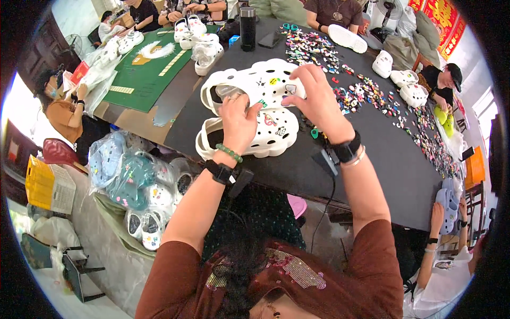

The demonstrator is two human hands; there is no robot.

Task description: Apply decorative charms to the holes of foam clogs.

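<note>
Two white clogs lie side by side before me on the dark table, toes to the right. The far clog (265,74) carries several small charms, among them a yellow round one and a squarish one (291,89) near the toe. My left hand (237,118) is closed at the far clog's opening, fingertips hidden inside. Around its toe, my right hand (317,94) curls, thumb and forefinger either side of the squarish charm. The near clog (268,137) bears a pink flamingo-shaped charm and a black-and-white one; it sits under my left wrist.
Loose colourful charms (366,95) spread across the table's far and right side. Beyond the clogs stand a black bottle (247,29) and a phone (270,40). Bagged clogs (133,175) are piled at left. A green mat (143,80) lies far left. Other people work around the table.
</note>
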